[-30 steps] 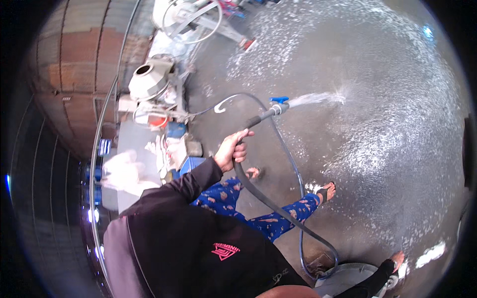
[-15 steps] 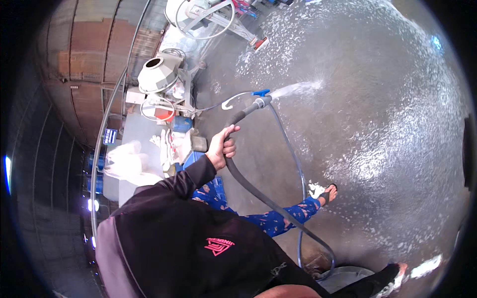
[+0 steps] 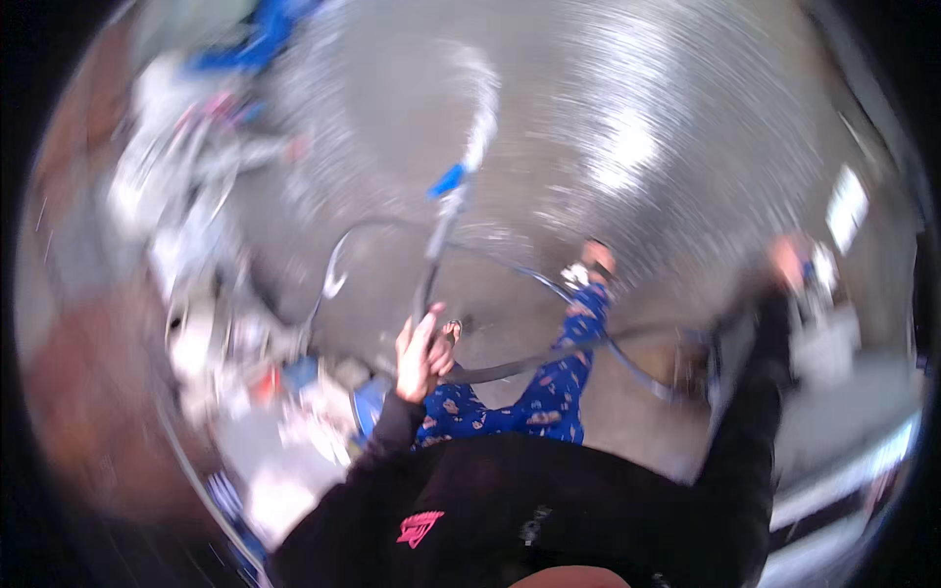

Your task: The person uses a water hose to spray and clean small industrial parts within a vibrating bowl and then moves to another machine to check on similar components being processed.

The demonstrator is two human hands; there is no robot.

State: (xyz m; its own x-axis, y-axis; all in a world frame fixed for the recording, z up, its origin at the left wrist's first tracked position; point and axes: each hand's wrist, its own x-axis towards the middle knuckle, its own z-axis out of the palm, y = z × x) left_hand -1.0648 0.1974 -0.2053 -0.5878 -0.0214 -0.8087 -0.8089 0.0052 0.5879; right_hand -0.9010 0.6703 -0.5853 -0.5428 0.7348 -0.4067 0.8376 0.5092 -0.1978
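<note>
My left hand (image 3: 421, 353) is closed around a dark grey hose (image 3: 428, 274), which curves away to the right below the grip. Toward the hose's far end sits a blue valve handle (image 3: 448, 181), and water (image 3: 478, 118) shoots out beyond it onto the wet floor. Out to the right, my right hand (image 3: 789, 257) reaches beside a white object (image 3: 823, 272). Motion blur smears its fingers, so I cannot make out whether it holds that object.
A thin blue-grey hose (image 3: 534, 272) loops over the wet concrete floor (image 3: 382, 118). White machinery (image 3: 201, 338) and a cluttered grey table (image 3: 245, 436) stand at the left. A blue item (image 3: 250, 49) lies farther back. A pale block-like thing (image 3: 828, 343) is at the right.
The view has swung round, shifting the machines left and down. My left hand still grips the hose. My right arm now shows fully, stretched out at the right.
</note>
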